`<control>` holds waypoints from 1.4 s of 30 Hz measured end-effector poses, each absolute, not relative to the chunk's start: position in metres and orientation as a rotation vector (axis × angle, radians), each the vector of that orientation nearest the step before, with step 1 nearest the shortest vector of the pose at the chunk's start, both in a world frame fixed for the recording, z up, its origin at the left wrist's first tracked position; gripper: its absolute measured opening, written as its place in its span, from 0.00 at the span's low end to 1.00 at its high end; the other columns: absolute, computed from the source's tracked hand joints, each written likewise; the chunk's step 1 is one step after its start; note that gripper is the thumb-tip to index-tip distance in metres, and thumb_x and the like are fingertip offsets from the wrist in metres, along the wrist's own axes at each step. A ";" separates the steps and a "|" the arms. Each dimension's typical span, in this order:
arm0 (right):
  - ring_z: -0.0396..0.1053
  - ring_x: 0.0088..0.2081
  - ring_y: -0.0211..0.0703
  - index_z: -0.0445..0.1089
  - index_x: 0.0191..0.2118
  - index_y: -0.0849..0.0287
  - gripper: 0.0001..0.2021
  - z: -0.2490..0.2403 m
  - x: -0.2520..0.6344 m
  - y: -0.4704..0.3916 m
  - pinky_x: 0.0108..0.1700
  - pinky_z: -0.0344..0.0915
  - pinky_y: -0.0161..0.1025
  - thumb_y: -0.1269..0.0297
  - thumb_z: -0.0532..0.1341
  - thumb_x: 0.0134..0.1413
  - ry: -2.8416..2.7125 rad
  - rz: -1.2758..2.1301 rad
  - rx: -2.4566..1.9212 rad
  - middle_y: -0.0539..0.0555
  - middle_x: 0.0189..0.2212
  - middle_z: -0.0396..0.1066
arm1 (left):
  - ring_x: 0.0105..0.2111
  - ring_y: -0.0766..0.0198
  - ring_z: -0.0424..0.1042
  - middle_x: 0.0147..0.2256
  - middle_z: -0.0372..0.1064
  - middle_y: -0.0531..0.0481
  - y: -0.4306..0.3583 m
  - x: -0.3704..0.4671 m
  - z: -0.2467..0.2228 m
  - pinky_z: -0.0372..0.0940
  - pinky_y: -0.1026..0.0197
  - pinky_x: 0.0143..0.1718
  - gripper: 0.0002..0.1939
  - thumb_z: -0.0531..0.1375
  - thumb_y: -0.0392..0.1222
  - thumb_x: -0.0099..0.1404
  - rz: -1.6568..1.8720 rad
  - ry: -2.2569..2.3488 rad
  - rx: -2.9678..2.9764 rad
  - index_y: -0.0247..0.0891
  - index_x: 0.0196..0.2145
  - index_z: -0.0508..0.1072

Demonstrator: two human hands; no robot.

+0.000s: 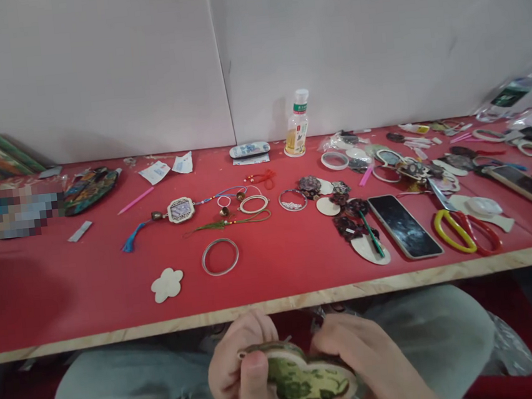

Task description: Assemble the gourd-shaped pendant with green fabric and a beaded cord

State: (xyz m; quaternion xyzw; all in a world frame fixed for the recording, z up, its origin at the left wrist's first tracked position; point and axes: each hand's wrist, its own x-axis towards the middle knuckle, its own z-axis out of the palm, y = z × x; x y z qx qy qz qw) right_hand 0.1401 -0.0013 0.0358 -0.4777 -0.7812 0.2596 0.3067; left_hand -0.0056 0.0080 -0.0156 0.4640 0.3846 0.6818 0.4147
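Over my lap, just below the table edge, I hold a lobed, gourd-like pendant (306, 380) with green patterned cloth and a pale rim. A small ring sits at its left end. My left hand (243, 374) pinches that end, the thumb on the front face and the fingers curled behind. My right hand (372, 352) is closed around the other end, its fingertips partly hidden. Nearest on the table are a flower-shaped cream piece (167, 285) and a metal hoop (220, 256).
On the red table (115, 295) lie an octagonal tasselled pendant (181, 210), a phone (405, 226), yellow-and-red scissors (457, 231), a pink pencil (135, 200) and dark cloth scraps (346, 226). A drink bottle (296, 126) stands by the grey partition (349, 41).
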 end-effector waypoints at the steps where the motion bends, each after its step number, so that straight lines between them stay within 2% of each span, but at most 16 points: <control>1: 0.67 0.27 0.40 0.65 0.28 0.57 0.18 0.035 0.138 0.000 0.30 0.64 0.34 0.50 0.47 0.56 -2.067 0.655 -1.233 0.53 0.24 0.68 | 0.18 0.68 0.55 0.17 0.49 0.54 0.007 -0.005 -0.014 0.55 0.64 0.20 0.20 0.50 0.48 0.62 1.721 0.981 1.189 0.36 0.16 0.57; 5: 0.64 0.22 0.37 0.62 0.23 0.57 0.18 0.033 0.134 0.004 0.26 0.61 0.32 0.57 0.45 0.60 -2.136 0.598 -1.100 0.51 0.18 0.65 | 0.17 0.68 0.55 0.15 0.49 0.54 0.002 0.000 -0.007 0.55 0.64 0.19 0.22 0.51 0.50 0.61 1.743 1.036 1.240 0.36 0.14 0.57; 8: 0.63 0.22 0.38 0.64 0.24 0.57 0.17 0.032 0.136 0.004 0.26 0.60 0.33 0.58 0.46 0.60 -2.140 0.586 -1.039 0.52 0.18 0.66 | 0.16 0.68 0.55 0.15 0.49 0.54 0.001 0.002 -0.006 0.54 0.64 0.18 0.23 0.51 0.51 0.61 1.733 1.054 1.209 0.36 0.13 0.57; 11: 0.63 0.24 0.38 0.64 0.26 0.56 0.12 0.025 0.140 0.003 0.27 0.60 0.32 0.59 0.50 0.58 -2.044 0.634 -1.074 0.52 0.21 0.66 | 0.18 0.67 0.56 0.16 0.49 0.54 0.003 0.002 -0.009 0.56 0.64 0.20 0.23 0.52 0.53 0.60 1.676 0.979 1.147 0.36 0.14 0.59; 14: 0.61 0.26 0.38 0.64 0.28 0.57 0.08 0.012 0.141 0.005 0.27 0.58 0.31 0.59 0.54 0.54 -1.880 0.845 -1.156 0.51 0.23 0.64 | 0.19 0.66 0.58 0.17 0.55 0.52 0.006 0.001 -0.011 0.59 0.64 0.22 0.26 0.50 0.63 0.56 1.443 0.920 1.004 0.36 0.18 0.65; 17: 0.53 0.21 0.34 0.58 0.23 0.58 0.15 -0.004 0.138 0.013 0.23 0.52 0.30 0.57 0.50 0.57 -1.565 1.261 -1.176 0.47 0.18 0.54 | 0.21 0.61 0.64 0.19 0.65 0.48 0.008 -0.001 -0.011 0.62 0.61 0.23 0.36 0.40 0.70 0.53 1.280 0.924 0.818 0.35 0.28 0.72; 19: 0.48 0.21 0.32 0.55 0.22 0.59 0.16 -0.014 0.135 0.019 0.22 0.49 0.30 0.56 0.51 0.56 -1.324 1.423 -1.145 0.45 0.18 0.50 | 0.23 0.58 0.66 0.21 0.69 0.46 0.009 -0.004 -0.011 0.63 0.60 0.26 0.36 0.40 0.69 0.55 1.261 0.966 0.855 0.35 0.31 0.73; 23: 0.48 0.22 0.32 0.56 0.23 0.60 0.15 -0.028 0.131 0.021 0.23 0.49 0.29 0.56 0.54 0.54 -1.061 1.598 -1.049 0.45 0.19 0.51 | 0.23 0.61 0.65 0.22 0.69 0.47 0.009 -0.011 -0.008 0.63 0.63 0.28 0.19 0.53 0.53 0.58 1.172 1.057 1.310 0.34 0.26 0.73; 25: 0.48 0.22 0.32 0.57 0.23 0.59 0.15 -0.032 0.130 0.020 0.23 0.49 0.29 0.55 0.54 0.54 -1.018 1.625 -1.023 0.45 0.20 0.52 | 0.21 0.64 0.62 0.20 0.66 0.49 0.009 -0.013 -0.008 0.61 0.65 0.25 0.14 0.54 0.45 0.59 1.163 1.109 1.454 0.34 0.23 0.72; 28: 0.47 0.22 0.32 0.56 0.23 0.59 0.15 -0.029 0.133 0.020 0.24 0.48 0.30 0.55 0.54 0.54 -1.071 1.602 -1.029 0.45 0.20 0.50 | 0.19 0.68 0.58 0.18 0.61 0.52 0.008 -0.014 -0.008 0.59 0.67 0.23 0.12 0.52 0.40 0.60 1.140 1.140 1.546 0.35 0.22 0.68; 30: 0.47 0.23 0.33 0.56 0.23 0.59 0.15 -0.022 0.138 0.023 0.25 0.48 0.30 0.55 0.53 0.54 -1.177 1.608 -1.047 0.45 0.20 0.49 | 0.18 0.68 0.57 0.18 0.59 0.53 0.008 -0.014 -0.009 0.59 0.67 0.23 0.12 0.50 0.38 0.61 1.115 1.127 1.580 0.36 0.21 0.66; 33: 0.51 0.25 0.35 0.59 0.26 0.59 0.15 -0.009 0.148 0.030 0.26 0.50 0.32 0.51 0.53 0.53 -1.406 1.689 -1.034 0.47 0.21 0.53 | 0.21 0.66 0.61 0.19 0.61 0.51 0.007 -0.017 -0.009 0.61 0.65 0.26 0.13 0.50 0.38 0.61 1.057 1.135 1.573 0.36 0.21 0.67; 36: 0.50 0.23 0.34 0.56 0.23 0.59 0.19 0.000 0.153 0.035 0.25 0.48 0.32 0.48 0.50 0.53 -1.563 1.631 -1.010 0.46 0.20 0.51 | 0.25 0.62 0.65 0.21 0.66 0.49 0.002 -0.020 -0.010 0.63 0.64 0.28 0.12 0.52 0.40 0.60 1.003 1.187 1.555 0.37 0.22 0.70; 39: 0.46 0.21 0.33 0.51 0.19 0.59 0.20 0.004 0.151 0.036 0.23 0.45 0.33 0.51 0.50 0.54 -1.702 1.534 -1.012 0.45 0.18 0.47 | 0.27 0.60 0.69 0.26 0.70 0.48 -0.005 -0.022 -0.011 0.66 0.63 0.30 0.09 0.54 0.42 0.59 1.012 1.243 1.562 0.39 0.26 0.73; 42: 0.47 0.21 0.33 0.48 0.18 0.59 0.19 0.004 0.146 0.032 0.24 0.45 0.34 0.55 0.49 0.55 -1.752 1.437 -0.986 0.46 0.17 0.47 | 0.29 0.60 0.70 0.28 0.72 0.47 -0.011 -0.021 -0.012 0.67 0.64 0.31 0.10 0.54 0.44 0.59 1.000 1.261 1.518 0.40 0.29 0.74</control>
